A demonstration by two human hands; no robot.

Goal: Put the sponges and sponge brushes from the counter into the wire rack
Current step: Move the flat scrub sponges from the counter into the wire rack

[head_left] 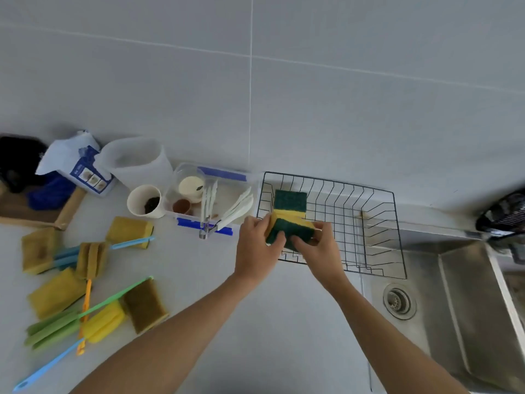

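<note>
Both my hands are on one green-and-yellow sponge (287, 227) at the near left corner of the wire rack (369, 223): my left hand (257, 248) grips its left end with curled fingers, and my right hand (319, 245) pinches its right end. Behind it, inside the rack at the left, a second sponge (290, 201) lies green side up. Left of the rack sits a clear tub (210, 201) of white utensils with a paper cup (145, 201) beside it. Farther left of the rack, on the counter (204, 280), yellow sponges (55, 292) and long-handled sponge brushes (93, 311) lie mixed in a loose heap. Right of the rack is the steel sink (466, 294).
</note>
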